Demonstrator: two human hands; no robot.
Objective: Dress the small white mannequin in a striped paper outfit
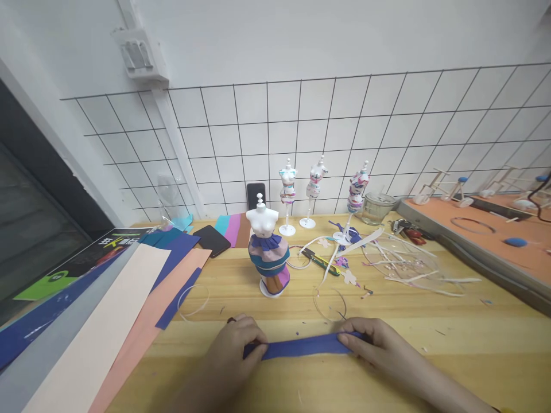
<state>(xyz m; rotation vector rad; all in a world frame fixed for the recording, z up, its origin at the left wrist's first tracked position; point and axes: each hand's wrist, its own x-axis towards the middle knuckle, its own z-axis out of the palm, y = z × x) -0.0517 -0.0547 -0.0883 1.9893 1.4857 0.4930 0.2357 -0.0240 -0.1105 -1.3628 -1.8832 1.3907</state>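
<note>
A narrow blue strip, paper or fabric, stretches level between my hands just above the wooden table. Its left end is pinched between the thumb and fingers of my left hand. My right hand pinches the other end the same way, with a bit of blue showing behind the fingers. Beyond the strip stands a white mini dress form, wrapped in a blue ruffled collar, pinkish and teal bands and a brown and purple lower part.
Long coloured sheets lie at the left beside a black phone. Three small dress forms on stands line the wall. A yellow-green utility knife, paper scraps, a glass jar and an orange-bottomed tray occupy the right.
</note>
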